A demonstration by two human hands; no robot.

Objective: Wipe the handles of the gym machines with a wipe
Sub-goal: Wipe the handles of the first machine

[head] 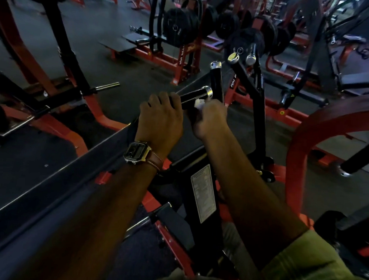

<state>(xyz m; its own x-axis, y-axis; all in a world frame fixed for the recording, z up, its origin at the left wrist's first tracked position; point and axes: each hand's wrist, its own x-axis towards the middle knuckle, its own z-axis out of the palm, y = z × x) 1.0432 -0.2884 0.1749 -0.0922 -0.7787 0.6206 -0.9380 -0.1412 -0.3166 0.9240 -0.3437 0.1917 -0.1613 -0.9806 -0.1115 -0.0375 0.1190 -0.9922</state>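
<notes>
The wipe (198, 103) shows only as a small white scrap; the rest is hidden inside the right hand (210, 119), which is motion-blurred. The left hand (160, 118) covers the near part of the black handle (194, 96). The label (203, 193) on the machine post is too small to read. Both forearms are cut off by the bottom edge.

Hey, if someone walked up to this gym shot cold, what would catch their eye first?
Probably the two hands in the centre: the left hand grips a black handle while the right hand pinches a white wipe against it. Next comes the wristwatch on the left wrist, then the red machine frame curving at right and the black weight plates at the top.
</notes>
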